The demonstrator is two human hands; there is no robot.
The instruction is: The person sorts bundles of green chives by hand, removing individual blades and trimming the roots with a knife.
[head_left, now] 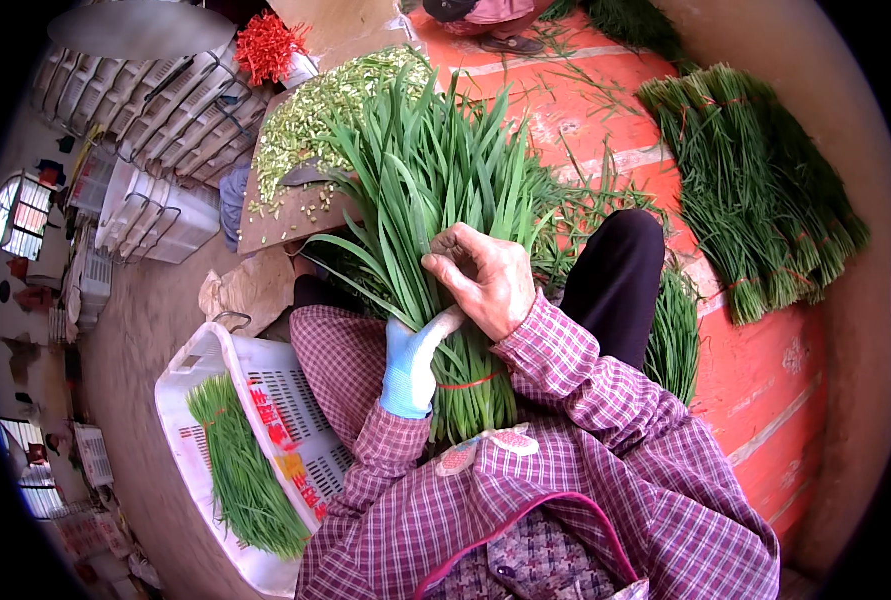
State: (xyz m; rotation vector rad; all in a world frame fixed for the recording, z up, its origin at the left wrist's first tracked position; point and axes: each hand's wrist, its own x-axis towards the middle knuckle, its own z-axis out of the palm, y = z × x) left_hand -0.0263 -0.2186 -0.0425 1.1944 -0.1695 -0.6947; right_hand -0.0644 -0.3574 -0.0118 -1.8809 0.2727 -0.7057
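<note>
A thick bunch of green garlic chives (455,190) stands upright between my knees, its leaves fanning out at the top. Round its pale lower stalks runs a red band (465,383). My left hand (415,362), in a light blue and white glove, is closed around the bunch just above that band. Bare and curled, my right hand (487,278) rests against the front of the leaves. Its thumb and fingers come together at the leaves; whether a leaf is pinched between them is too small to tell.
On my left a white plastic crate (190,400) holds a banded chive bunch (250,465). Cut stalk pieces cover a board (265,225) ahead, with a dark blade (310,173). Banded bunches (755,190) lie on the red sheet (755,390) at right. Stacked crates (170,110) stand far left; another person's foot (510,45) shows ahead.
</note>
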